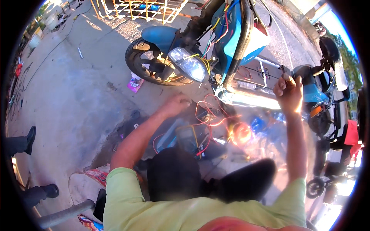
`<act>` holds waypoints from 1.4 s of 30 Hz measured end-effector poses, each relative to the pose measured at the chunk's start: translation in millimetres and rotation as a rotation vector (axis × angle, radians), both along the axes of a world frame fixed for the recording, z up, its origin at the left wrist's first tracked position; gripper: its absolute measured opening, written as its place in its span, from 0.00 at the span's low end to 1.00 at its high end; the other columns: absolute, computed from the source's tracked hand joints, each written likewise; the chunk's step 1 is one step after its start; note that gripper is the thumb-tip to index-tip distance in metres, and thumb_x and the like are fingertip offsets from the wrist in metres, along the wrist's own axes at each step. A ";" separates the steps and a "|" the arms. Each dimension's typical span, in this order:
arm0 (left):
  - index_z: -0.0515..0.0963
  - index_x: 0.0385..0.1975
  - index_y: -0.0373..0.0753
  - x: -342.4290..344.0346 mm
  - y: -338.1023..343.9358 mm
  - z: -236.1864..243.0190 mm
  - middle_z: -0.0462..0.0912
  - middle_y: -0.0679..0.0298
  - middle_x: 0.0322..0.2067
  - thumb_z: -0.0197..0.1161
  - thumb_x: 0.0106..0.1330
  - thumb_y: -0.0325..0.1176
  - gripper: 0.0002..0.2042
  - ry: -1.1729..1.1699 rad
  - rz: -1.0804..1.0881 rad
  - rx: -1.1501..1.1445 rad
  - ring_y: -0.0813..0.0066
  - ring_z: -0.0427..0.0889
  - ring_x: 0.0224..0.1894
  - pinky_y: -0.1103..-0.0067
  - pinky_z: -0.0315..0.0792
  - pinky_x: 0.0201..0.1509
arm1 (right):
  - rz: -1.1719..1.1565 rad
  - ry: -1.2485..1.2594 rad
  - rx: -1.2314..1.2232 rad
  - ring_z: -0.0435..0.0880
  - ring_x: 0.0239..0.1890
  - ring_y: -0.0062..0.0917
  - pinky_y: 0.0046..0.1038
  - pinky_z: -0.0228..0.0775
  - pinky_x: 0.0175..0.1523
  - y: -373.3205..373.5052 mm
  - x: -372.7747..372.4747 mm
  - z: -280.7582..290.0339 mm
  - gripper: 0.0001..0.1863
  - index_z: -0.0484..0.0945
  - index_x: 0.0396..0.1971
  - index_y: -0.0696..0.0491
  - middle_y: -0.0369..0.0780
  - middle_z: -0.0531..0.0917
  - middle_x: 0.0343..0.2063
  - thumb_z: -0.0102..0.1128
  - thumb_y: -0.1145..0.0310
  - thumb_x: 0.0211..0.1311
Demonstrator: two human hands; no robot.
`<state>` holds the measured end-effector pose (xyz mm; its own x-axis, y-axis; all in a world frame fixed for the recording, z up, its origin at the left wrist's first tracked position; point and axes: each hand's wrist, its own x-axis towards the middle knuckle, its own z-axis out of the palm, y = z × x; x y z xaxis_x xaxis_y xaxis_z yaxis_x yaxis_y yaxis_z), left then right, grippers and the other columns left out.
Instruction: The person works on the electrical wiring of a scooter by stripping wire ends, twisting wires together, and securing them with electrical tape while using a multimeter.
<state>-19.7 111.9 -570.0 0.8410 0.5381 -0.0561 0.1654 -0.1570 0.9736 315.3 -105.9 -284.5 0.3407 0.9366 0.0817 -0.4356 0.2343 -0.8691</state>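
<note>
My left hand (178, 104) is low over the ground below the scooter's front wheel (135, 57), its fingers curled; whatever it may hold is hidden. My right hand (289, 88) is raised beside the blue scooter's footboard frame (264, 75), fingers bent and apart, with nothing visible in them. Colored wires dangle around the headlamp (187, 63) and the blue front panel (225, 46). Between my arms lie a tangle of red wires (206, 119), a dark meter-like device (185, 140) and a clear plastic bag (262, 127) with blue and red things.
A wire basket (135, 13) is at the back. A bucket (81, 184) and a metal tube (65, 215) lie at lower left. Another person's shoes (30, 140) show at the left edge. Buckets (50, 21) stand far left, other two-wheelers (335, 165) on the right.
</note>
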 end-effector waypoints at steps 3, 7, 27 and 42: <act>0.81 0.40 0.35 1.5 -0.3 -5.3 0.78 0.69 0.28 0.62 0.69 0.30 0.06 -0.023 0.003 0.071 0.81 0.74 0.29 0.79 0.70 0.34 | -0.009 -0.040 -0.034 0.70 0.26 0.29 0.27 0.62 0.34 -5.8 0.6 6.5 0.32 0.83 0.46 0.58 0.38 0.73 0.24 0.46 0.41 0.73; 0.81 0.38 0.34 -0.4 -2.0 -16.7 0.78 0.66 0.27 0.62 0.69 0.33 0.08 -0.068 0.028 0.164 0.78 0.75 0.29 0.77 0.71 0.35 | -0.054 -0.059 -0.083 0.69 0.26 0.29 0.28 0.63 0.33 -6.7 -1.7 12.0 0.33 0.82 0.43 0.59 0.39 0.73 0.25 0.45 0.40 0.73; 0.79 0.41 0.33 7.1 -31.3 7.6 0.82 0.63 0.31 0.56 0.73 0.28 0.07 -0.091 0.205 -0.154 0.81 0.78 0.26 0.83 0.74 0.33 | 0.266 -0.680 -0.317 0.78 0.36 0.22 0.23 0.67 0.40 -31.5 80.4 13.5 0.39 0.79 0.53 0.59 0.36 0.80 0.32 0.46 0.34 0.69; 0.80 0.41 0.33 -10.2 -31.0 22.5 0.84 0.64 0.35 0.54 0.73 0.27 0.07 -0.071 0.324 -0.126 0.81 0.79 0.29 0.82 0.75 0.37 | 0.415 -0.665 -0.888 0.86 0.41 0.26 0.30 0.77 0.48 -126.7 25.9 -133.9 0.21 0.84 0.47 0.59 0.41 0.87 0.38 0.57 0.54 0.71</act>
<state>-29.9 80.9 -547.6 0.6321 0.7700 -0.0870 0.1186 0.0148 0.9928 341.2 -232.7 -418.4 0.1336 0.7833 -0.6071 0.2630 -0.6186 -0.7403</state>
